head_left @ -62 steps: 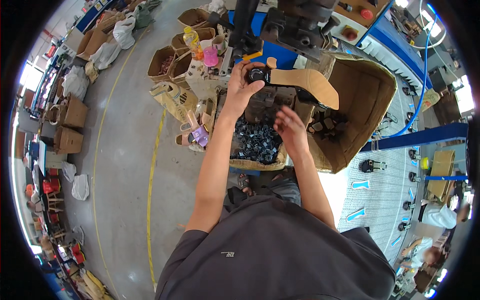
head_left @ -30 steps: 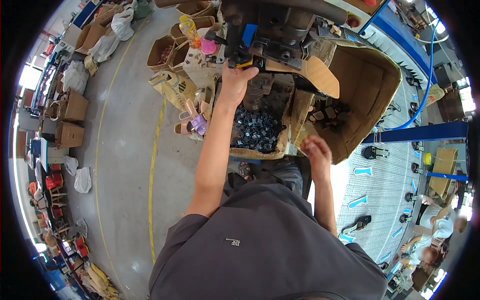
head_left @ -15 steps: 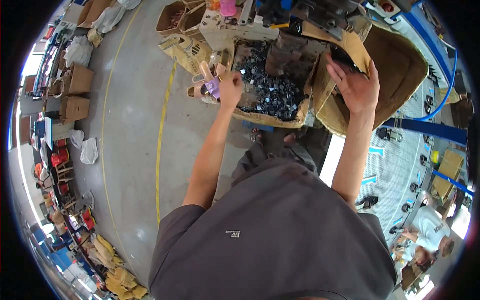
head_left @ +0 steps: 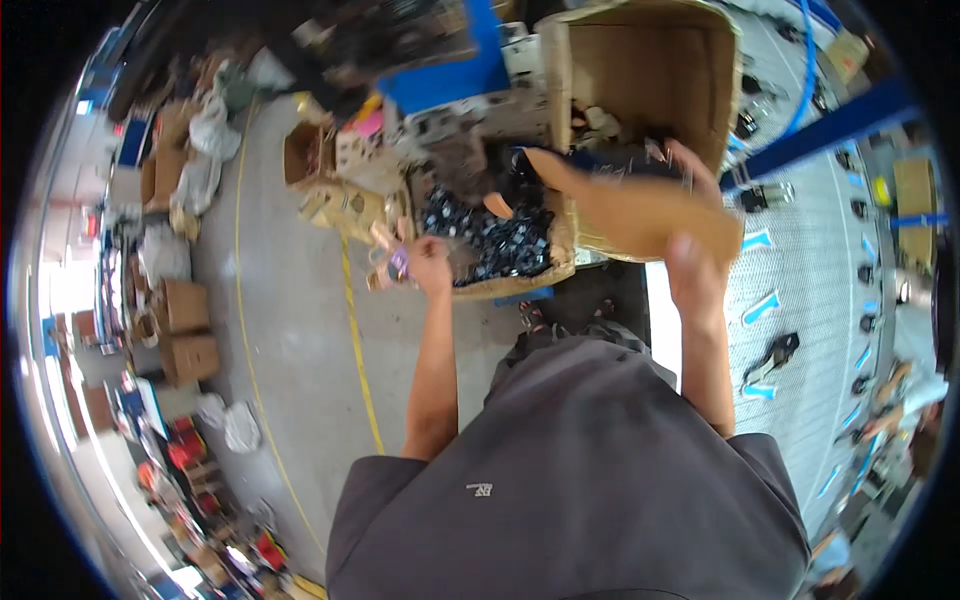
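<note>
A shallow cardboard box full of small black metal parts sits in front of me on the floor. My left hand is closed at its near left corner, gripping the rim, beside a small purple item. To the right stands a big open cardboard box, tipped toward me, with a few dark parts inside. My right hand holds that box's long brown flap from below, fingertips showing above the flap's far edge.
A yellow line runs along the grey floor. More cardboard boxes and white bags stand at the left. A blue frame and a white perforated mat with small parts lie at the right. Another person is at the far right edge.
My head has tipped further down and my torso fills more of the view. My left hand came back from the machine to the shallow box's rim. My right hand rose and took the flap.
</note>
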### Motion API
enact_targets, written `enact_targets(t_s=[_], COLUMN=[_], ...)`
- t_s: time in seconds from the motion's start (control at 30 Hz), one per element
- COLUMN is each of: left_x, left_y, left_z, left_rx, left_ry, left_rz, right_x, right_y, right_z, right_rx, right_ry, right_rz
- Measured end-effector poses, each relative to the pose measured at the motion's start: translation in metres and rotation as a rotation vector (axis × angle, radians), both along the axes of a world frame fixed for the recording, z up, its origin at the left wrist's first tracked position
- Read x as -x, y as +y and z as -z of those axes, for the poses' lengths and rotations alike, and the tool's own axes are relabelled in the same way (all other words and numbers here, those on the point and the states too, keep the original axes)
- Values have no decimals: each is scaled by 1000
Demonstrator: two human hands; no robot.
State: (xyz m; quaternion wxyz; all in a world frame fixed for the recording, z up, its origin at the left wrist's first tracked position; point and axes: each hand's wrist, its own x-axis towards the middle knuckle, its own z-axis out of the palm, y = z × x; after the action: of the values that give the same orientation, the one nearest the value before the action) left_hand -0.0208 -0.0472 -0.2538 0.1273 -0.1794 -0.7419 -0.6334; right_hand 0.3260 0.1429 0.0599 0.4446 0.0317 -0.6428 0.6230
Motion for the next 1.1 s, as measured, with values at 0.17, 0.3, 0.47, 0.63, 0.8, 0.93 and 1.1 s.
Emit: enact_targets(t_s=[0.17, 0.3, 0.47, 0.63, 0.8, 0.93, 1.1], left_x=[26, 28, 20, 46, 39, -37, -135], left_y=[12, 36, 45, 40, -75, -47, -42], left_z=[-179, -283, -344, -375, -373, -362, -282], left_rx=[-370, -192, 604, 1062, 1238, 973, 930], left_ry=[221, 439, 742, 875, 866, 424, 632], left_rz=[-43, 129, 162, 369, 97, -30, -134], right_x=[-77, -98, -147, -183, -161, -107, -196], right_y=[-6, 24, 77, 148, 290, 386, 396], right_z=[-23, -15, 5, 63, 180, 256, 384], right_rx=[-1196, -1164, -950, -659, -628, -654, -1066], right_ry=[-80, -77, -186, -506, -715, -656, -842], right_rz=[561, 703, 774, 679, 796, 978, 1017])
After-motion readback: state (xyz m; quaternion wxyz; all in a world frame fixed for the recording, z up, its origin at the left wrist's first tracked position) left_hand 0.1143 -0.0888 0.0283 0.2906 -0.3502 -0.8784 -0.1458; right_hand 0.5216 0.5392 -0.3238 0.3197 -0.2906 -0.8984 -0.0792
